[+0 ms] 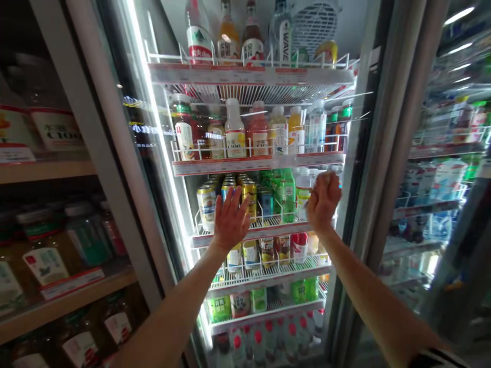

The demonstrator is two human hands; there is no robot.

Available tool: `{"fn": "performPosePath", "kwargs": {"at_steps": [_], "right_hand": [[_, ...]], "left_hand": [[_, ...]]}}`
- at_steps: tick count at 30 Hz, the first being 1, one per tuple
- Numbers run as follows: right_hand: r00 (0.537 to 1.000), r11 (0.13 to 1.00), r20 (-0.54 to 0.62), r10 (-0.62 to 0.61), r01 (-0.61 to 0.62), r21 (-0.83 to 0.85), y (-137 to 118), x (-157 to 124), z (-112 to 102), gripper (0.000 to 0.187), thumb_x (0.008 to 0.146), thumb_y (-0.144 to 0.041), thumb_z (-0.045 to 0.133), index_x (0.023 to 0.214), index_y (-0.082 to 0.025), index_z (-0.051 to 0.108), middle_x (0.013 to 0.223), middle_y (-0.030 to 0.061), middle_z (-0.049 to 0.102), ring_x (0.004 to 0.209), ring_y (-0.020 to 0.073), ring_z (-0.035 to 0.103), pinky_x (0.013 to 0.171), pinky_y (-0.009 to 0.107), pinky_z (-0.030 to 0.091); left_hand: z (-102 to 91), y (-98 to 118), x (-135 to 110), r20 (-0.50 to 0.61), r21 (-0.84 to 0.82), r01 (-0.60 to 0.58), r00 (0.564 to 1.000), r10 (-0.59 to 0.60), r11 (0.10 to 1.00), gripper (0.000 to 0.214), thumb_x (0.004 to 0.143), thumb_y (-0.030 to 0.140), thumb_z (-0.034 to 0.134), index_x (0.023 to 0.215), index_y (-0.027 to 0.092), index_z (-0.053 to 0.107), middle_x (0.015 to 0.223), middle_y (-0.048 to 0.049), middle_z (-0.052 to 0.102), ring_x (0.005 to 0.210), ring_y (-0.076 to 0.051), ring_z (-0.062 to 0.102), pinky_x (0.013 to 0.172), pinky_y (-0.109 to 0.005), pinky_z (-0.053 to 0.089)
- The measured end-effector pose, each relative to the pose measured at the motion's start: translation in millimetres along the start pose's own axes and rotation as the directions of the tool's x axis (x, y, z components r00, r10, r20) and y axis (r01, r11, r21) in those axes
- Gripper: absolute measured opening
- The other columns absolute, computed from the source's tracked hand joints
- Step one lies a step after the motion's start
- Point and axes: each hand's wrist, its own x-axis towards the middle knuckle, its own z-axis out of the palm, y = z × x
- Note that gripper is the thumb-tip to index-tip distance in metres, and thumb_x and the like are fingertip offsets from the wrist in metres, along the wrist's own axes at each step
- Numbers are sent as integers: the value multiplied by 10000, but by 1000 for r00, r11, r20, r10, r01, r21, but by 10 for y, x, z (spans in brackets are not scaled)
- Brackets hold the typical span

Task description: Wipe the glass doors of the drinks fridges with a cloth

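My left hand (231,219) is raised with its fingers spread, in front of the beer cans (207,207) on the third shelf of a lit drinks cooler. Nothing shows in it. My right hand (324,200) is closed, fingers curled in, before the right end of the same shelf, near a white-capped bottle (303,185). Whatever it may hold is hidden. Green bottles (284,191) stand between the two hands. Reflections show on glass in front of the shelves; whether either hand touches it I cannot tell.
Upper shelves hold juice bottles (235,130) and large glass bottles (253,41). Lower down are more cans (251,254) and red-capped water bottles (258,345). A metal door frame (387,128) runs along the right. Wooden shelves (46,166) with bottles stand at the left.
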Motion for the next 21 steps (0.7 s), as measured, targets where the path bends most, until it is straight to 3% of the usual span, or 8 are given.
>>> {"fn": "performPosePath", "kwargs": {"at_steps": [2,6,9,11,14,16,18,21], "right_hand": [[992,994,-63,109,-108,29,-17,103,55,513,906,-266,320,1415,-205,348,1528,103,212,1393,302,221,1069,570,264],[986,964,164,-40,-5,265,-572,31,72,548,926,-309,221,1470,-265,167,1558,29,128,1433,246,102,1129,557,186],[971,874,238,-15,-103,476,-892,-41,-1,543,941,-353,141,1477,-296,75,1550,-3,174,1433,192,118,1159,527,156],[958,774,287,28,-202,600,-912,-50,-74,538,945,-384,115,1474,-289,111,1534,-6,233,1419,169,182,1165,477,200],[931,669,365,30,-290,685,-739,-16,-176,563,945,-424,158,1478,-248,113,1510,26,299,1374,160,306,1122,401,324],[946,721,319,60,-262,642,-551,51,-213,571,943,-423,193,1478,-236,120,1499,43,322,1360,165,333,1112,401,333],[975,846,198,98,-187,500,-331,147,-214,542,944,-383,197,1466,-239,177,1494,52,326,1374,176,304,1132,439,275],[997,978,52,65,-74,195,14,258,-164,516,942,-308,216,1455,-252,210,1501,67,305,1402,193,238,1139,498,189]], "left_hand": [[0,12,13,-30,-40,6,1000,-7,999,445,843,226,492,1287,195,467,1439,-106,394,1405,-220,184,1152,-455,128],[-23,162,186,-124,-219,34,990,-63,975,487,857,180,479,1337,198,400,1442,-107,386,1388,-220,245,1146,-462,167],[21,375,397,-125,-385,-68,992,21,921,550,888,196,450,1407,165,270,1429,-142,393,1364,-201,301,1084,-402,333],[108,532,513,-86,-401,-85,995,55,912,561,913,245,415,1428,140,218,1411,-158,415,1356,-198,317,1058,-385,371],[277,733,598,-45,-277,-63,998,53,959,516,924,255,393,1412,137,276,1384,-142,459,1359,-221,313,1106,-437,290],[359,792,589,-43,-184,-86,996,79,979,466,914,231,424,1368,144,367,1368,-123,484,1361,-232,309,1130,-453,229],[361,724,523,-29,-128,-136,991,134,982,423,901,202,454,1319,143,435,1346,-113,510,1360,-228,310,1141,-442,196],[160,294,325,-17,-95,-208,978,207,974,405,877,155,474,1282,158,474,1307,-98,548,1352,-215,327,1148,-428,170]]}}
